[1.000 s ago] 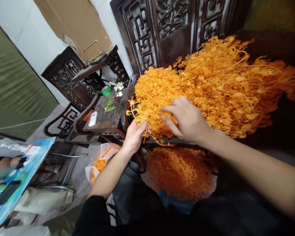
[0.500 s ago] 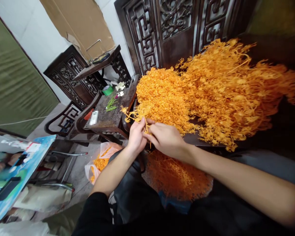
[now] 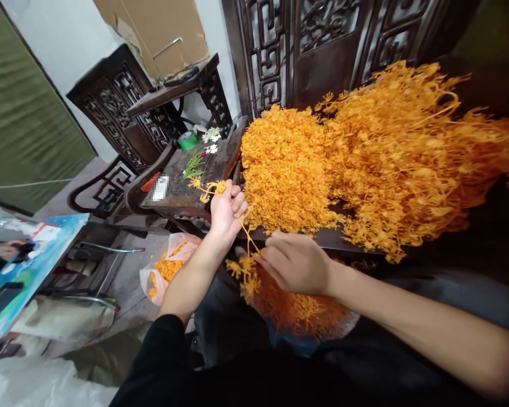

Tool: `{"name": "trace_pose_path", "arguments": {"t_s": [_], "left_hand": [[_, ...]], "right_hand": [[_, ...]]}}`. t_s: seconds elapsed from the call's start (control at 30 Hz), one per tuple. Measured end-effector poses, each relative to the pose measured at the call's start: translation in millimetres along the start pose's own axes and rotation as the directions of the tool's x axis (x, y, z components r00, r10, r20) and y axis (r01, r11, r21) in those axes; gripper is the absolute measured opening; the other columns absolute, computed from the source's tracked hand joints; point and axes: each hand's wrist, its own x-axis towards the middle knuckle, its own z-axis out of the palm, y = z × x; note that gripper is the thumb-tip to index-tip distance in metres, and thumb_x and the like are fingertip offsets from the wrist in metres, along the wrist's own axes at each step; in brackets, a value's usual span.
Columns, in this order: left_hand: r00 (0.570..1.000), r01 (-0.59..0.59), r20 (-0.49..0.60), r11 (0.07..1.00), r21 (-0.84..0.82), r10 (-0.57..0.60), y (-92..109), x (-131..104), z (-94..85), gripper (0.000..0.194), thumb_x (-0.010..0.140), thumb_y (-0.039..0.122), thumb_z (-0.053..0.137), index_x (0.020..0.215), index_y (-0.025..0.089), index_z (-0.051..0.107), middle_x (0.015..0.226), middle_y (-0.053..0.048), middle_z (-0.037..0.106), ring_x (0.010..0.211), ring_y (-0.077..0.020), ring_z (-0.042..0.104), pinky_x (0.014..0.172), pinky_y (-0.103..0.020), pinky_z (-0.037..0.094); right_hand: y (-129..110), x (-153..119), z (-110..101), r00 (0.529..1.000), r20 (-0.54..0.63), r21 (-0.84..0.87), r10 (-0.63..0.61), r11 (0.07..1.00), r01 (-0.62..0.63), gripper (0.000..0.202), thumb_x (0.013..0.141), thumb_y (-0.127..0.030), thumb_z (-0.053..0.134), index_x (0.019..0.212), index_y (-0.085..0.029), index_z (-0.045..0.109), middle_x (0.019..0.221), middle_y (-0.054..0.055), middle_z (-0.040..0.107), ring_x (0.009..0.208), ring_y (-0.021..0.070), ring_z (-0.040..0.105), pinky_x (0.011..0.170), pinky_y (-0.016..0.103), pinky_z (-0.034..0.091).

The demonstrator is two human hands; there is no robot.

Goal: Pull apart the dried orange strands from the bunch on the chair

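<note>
My left hand (image 3: pixel 228 210) is closed in a fist around an orange plastic flower sprig (image 3: pixel 212 186), whose small branched tips stick out beyond the thumb. A thin orange stem runs from below this fist to my right hand (image 3: pixel 299 261). The right fingers pinch another orange branched piece (image 3: pixel 246 276), which hangs down to their left. Whether the two pieces are still joined I cannot tell. Behind both hands lies a large pile of orange plastic sprigs (image 3: pixel 288 169) on a dark wooden bench. Below them, more loose orange pieces (image 3: pixel 305 311) fill a round container at my knees.
Left of the pile, a small wooden table (image 3: pixel 173 167) bears green tape (image 3: pixel 188 139), white flowers (image 3: pixel 211 134) and green stems (image 3: pixel 194 165). A pinkish plastic bag (image 3: pixel 182 247) with orange pieces stands on the floor. A person's hand (image 3: pixel 12 249) is at the blue table (image 3: pixel 74 223) far left.
My hands have moved apart: the left up and leftward with its sprig, the right slightly down. An orange branched piece now hangs from the right fingers. The view has shifted a little.
</note>
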Motion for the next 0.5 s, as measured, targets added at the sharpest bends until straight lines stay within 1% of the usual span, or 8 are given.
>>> {"name": "trace_pose_path", "arguments": {"t_s": [0.03, 0.1, 0.17, 0.23, 0.3, 0.33, 0.4, 0.5], "left_hand": [[1.0, -0.015, 0.021, 1.0, 0.008, 0.014, 0, -1, 1.0, 0.015, 0.103, 0.019, 0.056, 0.088, 0.018, 0.05, 0.063, 0.01, 0.04, 0.035, 0.0001, 0.022, 0.034, -0.016, 0.012], [0.993, -0.031, 0.116, 0.998, 0.06, 0.024, -2, -4, 2.0, 0.01, 0.099, 0.025, 0.063, 0.096, 0.019, 0.055, 0.063, 0.01, 0.043, 0.036, -0.0002, 0.024, 0.035, -0.017, 0.014], [0.97, -0.057, 0.243, 0.986, 0.155, 0.018, -6, -9, 2.0, 0.021, 0.093, 0.034, 0.072, 0.103, 0.021, 0.06, 0.067, 0.008, 0.053, 0.037, 0.0003, 0.027, 0.037, -0.017, 0.017], [0.94, -0.092, 0.341, 0.954, 0.286, -0.011, -12, -15, 1.7, 0.036, 0.083, 0.038, 0.083, 0.107, 0.021, 0.063, 0.074, 0.006, 0.062, 0.039, 0.0007, 0.032, 0.039, -0.018, 0.019], [0.912, -0.118, 0.404, 0.899, 0.422, -0.07, -18, -20, 1.2, 0.045, 0.073, 0.036, 0.091, 0.106, 0.02, 0.065, 0.076, 0.004, 0.066, 0.042, -0.0002, 0.038, 0.041, -0.018, 0.023], [0.9, -0.112, 0.42, 0.87, 0.48, -0.116, -19, -21, 0.8, 0.045, 0.07, 0.035, 0.092, 0.103, 0.018, 0.067, 0.075, 0.003, 0.067, 0.043, -0.001, 0.04, 0.042, -0.018, 0.024], [0.89, -0.062, 0.41, 0.837, 0.543, -0.2, -19, -23, -0.6, 0.04, 0.071, 0.036, 0.091, 0.095, 0.015, 0.068, 0.068, 0.002, 0.066, 0.043, -0.0014, 0.038, 0.041, -0.019, 0.022], [0.895, 0.073, 0.344, 0.855, 0.514, -0.284, -12, -23, -4.0, 0.035, 0.073, 0.036, 0.088, 0.09, 0.013, 0.068, 0.056, 0.002, 0.063, 0.035, 0.0005, 0.026, 0.038, -0.019, 0.011]], "right_hand": [[2, 1, -3, 0.999, -0.01, 0.068, 0.037, 0.997, -0.037, 0.03, 0.099, -0.021, 0.053, 0.07, -0.02, 0.055, 0.063, 0.002, 0.057, 0.059, 0.0145, 0.046, 0.055, 0.031, 0.031], [13, 5, -10, 0.963, -0.015, 0.251, 0.27, 0.933, -0.257, 0.028, 0.1, -0.026, 0.054, 0.073, -0.02, 0.054, 0.062, 0.0, 0.055, 0.057, 0.0128, 0.046, 0.054, 0.03, 0.033], [28, 12, -17, 0.828, 0.059, 0.463, 0.558, 0.719, -0.518, 0.031, 0.099, -0.037, 0.056, 0.073, -0.022, 0.05, 0.059, -0.002, 0.05, 0.053, 0.0115, 0.042, 0.052, 0.028, 0.032], [42, 19, -20, 0.682, 0.198, 0.626, 0.704, 0.445, -0.641, 0.038, 0.096, -0.05, 0.059, 0.072, -0.023, 0.046, 0.055, -0.005, 0.042, 0.048, 0.0106, 0.035, 0.048, 0.027, 0.029], [51, 24, -20, 0.638, 0.284, 0.699, 0.716, 0.301, -0.649, 0.041, 0.091, -0.055, 0.063, 0.071, -0.023, 0.047, 0.053, -0.006, 0.04, 0.047, 0.0105, 0.034, 0.047, 0.027, 0.029], [54, 25, -19, 0.64, 0.286, 0.695, 0.713, 0.306, -0.651, 0.041, 0.089, -0.055, 0.066, 0.07, -0.023, 0.049, 0.055, -0.004, 0.043, 0.05, 0.0113, 0.039, 0.049, 0.028, 0.032], [64, 23, -17, 0.66, 0.22, 0.63, 0.718, 0.412, -0.658, 0.038, 0.084, -0.052, 0.073, 0.07, -0.021, 0.055, 0.061, 0.0, 0.054, 0.059, 0.0144, 0.05, 0.055, 0.029, 0.039], [92, 14, -18, 0.669, 0.012, 0.532, 0.743, 0.562, -0.633, 0.038, 0.092, -0.052, 0.064, 0.071, -0.022, 0.054, 0.063, 0.001, 0.056, 0.056, 0.0142, 0.049, 0.053, 0.03, 0.039]]}}
